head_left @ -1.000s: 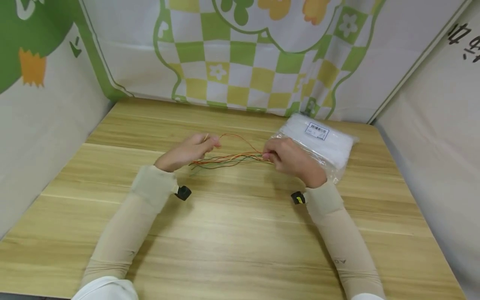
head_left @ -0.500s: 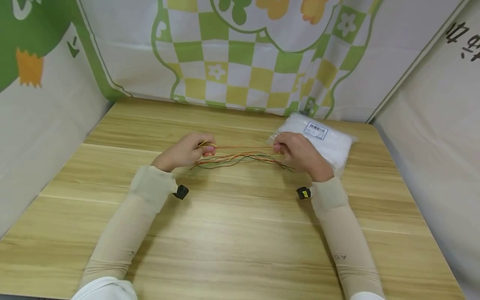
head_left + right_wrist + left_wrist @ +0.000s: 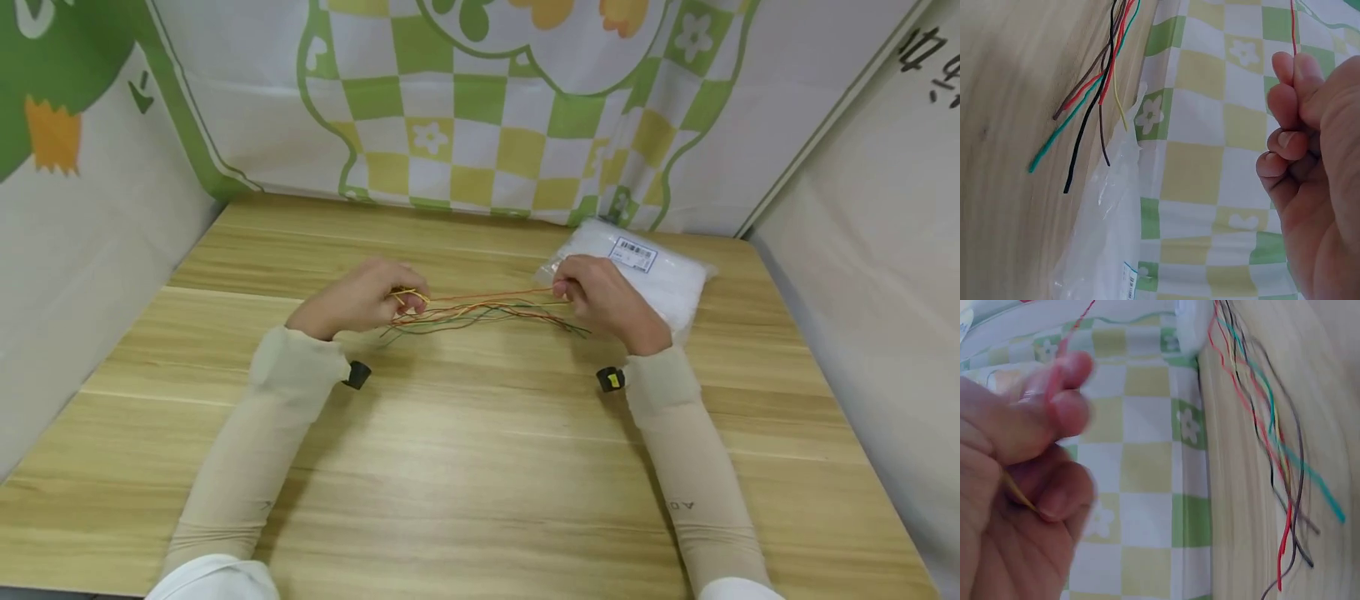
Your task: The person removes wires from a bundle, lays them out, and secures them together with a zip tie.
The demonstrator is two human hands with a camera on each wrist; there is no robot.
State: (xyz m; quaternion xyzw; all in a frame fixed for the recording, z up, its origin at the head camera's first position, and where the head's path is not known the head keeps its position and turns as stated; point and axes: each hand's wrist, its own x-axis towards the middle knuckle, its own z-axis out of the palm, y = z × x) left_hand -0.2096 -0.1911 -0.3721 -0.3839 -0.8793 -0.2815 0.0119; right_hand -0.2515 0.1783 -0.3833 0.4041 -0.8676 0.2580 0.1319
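A thin red wire (image 3: 491, 294) runs nearly straight between the two hands, above the table. My left hand (image 3: 363, 296) pinches one end between thumb and forefinger. Its lower fingers curl round a yellow wire (image 3: 1019, 492). At the other end, my right hand (image 3: 603, 300) pinches the red wire with thumb and fingertips, its remaining fingers curled. Below and nearer to me lies a loose bundle of thin wires, among them a teal wire (image 3: 1316, 477), a black wire (image 3: 1079, 140) and brown, red and yellow ones. My fingers hide the tip of the red wire in each hand.
A clear plastic bag of white material (image 3: 663, 283) with a barcode label (image 3: 633, 254) lies behind my right hand. The wood-grain table (image 3: 480, 467) meets a green and yellow checkered cloth (image 3: 517, 150) at the back. Pale fabric walls stand on both sides.
The red wire has gone from a slack arc to a nearly straight line. My right hand has moved right and slightly away from me, off the bundle. My left hand has shifted slightly left.
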